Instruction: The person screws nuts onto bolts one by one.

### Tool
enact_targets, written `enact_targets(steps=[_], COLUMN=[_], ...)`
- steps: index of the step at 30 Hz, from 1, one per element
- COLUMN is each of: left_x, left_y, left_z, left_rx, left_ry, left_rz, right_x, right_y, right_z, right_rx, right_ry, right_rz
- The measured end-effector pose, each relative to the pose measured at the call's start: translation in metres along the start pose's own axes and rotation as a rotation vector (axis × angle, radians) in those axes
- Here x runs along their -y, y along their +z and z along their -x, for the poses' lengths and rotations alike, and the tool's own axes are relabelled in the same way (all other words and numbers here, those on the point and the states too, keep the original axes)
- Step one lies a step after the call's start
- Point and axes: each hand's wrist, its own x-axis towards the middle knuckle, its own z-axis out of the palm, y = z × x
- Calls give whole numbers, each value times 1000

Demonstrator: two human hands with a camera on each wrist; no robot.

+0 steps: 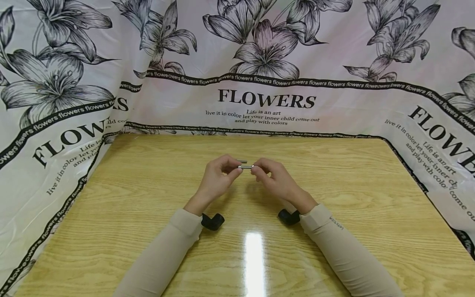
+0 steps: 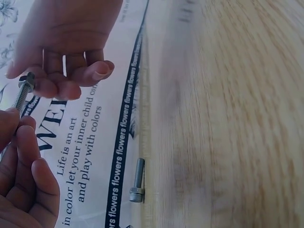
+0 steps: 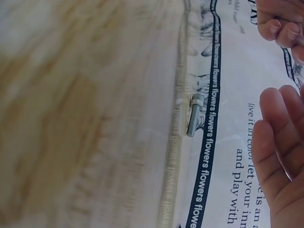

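Extends the left forearm (image 1: 159, 253) and the right forearm (image 1: 350, 251) forward, slanting inward toward each other, with both wrists (image 1: 193, 204) bare. Holds the left hand (image 1: 218, 177) and the right hand (image 1: 277, 178) level with each other, close but apart, fingertips facing across a narrow gap. Pinches with the left thumb (image 1: 233, 175) and left forefinger (image 1: 231, 160), curling the other left fingers (image 2: 45, 183) loosely beside them. Pinches likewise with the right thumb (image 1: 262, 175) and right forefinger (image 1: 266, 163), gently bending the remaining right fingers (image 3: 275, 137).
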Motion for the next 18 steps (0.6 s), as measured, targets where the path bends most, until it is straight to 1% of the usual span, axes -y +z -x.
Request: enact_targets(steps=[8, 10, 15, 18], left_x=[0, 0, 0, 0], left_y=[0, 0, 0, 0], left_z=[-1, -1, -1, -1], left_rx=[-2, -1, 1, 0], left_ry=[11, 13, 12, 8], left_rz=[0, 1, 1, -3], right_x=[-1, -1, -4, -5], right_y=[1, 1, 2, 2], right_z=[1, 0, -1, -1], right_rx=[-28, -33, -31, -30], right_ry=[-19, -37, -113, -120], right_rz=[4, -8, -28, -16])
